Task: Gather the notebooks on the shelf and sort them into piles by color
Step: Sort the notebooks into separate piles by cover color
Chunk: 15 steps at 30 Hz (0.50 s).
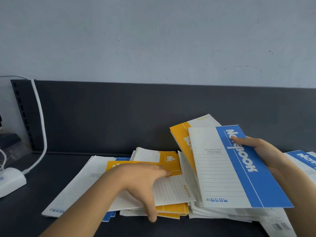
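A loose heap of blue-and-white and yellow-and-white notebooks lies on the dark shelf (85, 134). My right hand (266, 154) grips a blue notebook (239, 170) by its right edge, thumb on the cover, and holds it tilted above the heap. Behind it a yellow notebook (181, 139) leans up. My left hand (143, 182) lies on another yellow notebook (171, 187) at the middle of the heap, fingers flat on the cover and thumb down at its front edge. One more blue notebook (306, 159) lies at the far right, and a white-and-blue one (77, 187) sits at the left.
A white cable (41, 127) runs down the shelf's left upright to a white device (10, 180) at the left edge. The shelf's dark back panel (153, 106) stands behind the heap. A barcode label (280, 225) shows on a notebook at the bottom right.
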{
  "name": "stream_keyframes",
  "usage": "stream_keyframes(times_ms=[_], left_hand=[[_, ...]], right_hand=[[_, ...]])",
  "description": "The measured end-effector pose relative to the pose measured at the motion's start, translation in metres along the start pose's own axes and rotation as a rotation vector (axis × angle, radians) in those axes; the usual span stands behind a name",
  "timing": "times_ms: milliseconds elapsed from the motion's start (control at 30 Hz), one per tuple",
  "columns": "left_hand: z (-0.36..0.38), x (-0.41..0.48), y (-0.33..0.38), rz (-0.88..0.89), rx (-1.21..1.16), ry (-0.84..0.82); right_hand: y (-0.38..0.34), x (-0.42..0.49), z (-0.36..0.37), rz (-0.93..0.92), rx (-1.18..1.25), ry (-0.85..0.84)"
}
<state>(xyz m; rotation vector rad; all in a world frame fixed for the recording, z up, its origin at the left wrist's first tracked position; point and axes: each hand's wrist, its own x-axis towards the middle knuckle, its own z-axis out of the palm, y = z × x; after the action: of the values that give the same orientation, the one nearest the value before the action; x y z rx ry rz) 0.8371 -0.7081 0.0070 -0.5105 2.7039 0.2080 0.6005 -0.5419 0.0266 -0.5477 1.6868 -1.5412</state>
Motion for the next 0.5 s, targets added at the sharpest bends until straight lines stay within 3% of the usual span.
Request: stream_keyframes(times_ms=[133, 233, 367, 500], left_hand=[[-0.007, -0.010, -0.012, 0.084, -0.058, -0.120], [-0.007, -0.014, -0.019, 0.118, -0.124, -0.113], [-0.010, -0.023, -0.017, 0.157, -0.379, 0.227], [-0.009, -0.030, -0.020, 0.122, -0.371, 0.517]], right_hand=[[0.000, -0.001, 0.002, 0.001, -0.002, 0.009], [-0.001, -0.002, 0.003, 0.010, -0.003, 0.023], [-0.001, -0.004, 0.004, 0.009, 0.003, 0.028], [0.000, -0.004, 0.004, 0.007, 0.026, 0.050]])
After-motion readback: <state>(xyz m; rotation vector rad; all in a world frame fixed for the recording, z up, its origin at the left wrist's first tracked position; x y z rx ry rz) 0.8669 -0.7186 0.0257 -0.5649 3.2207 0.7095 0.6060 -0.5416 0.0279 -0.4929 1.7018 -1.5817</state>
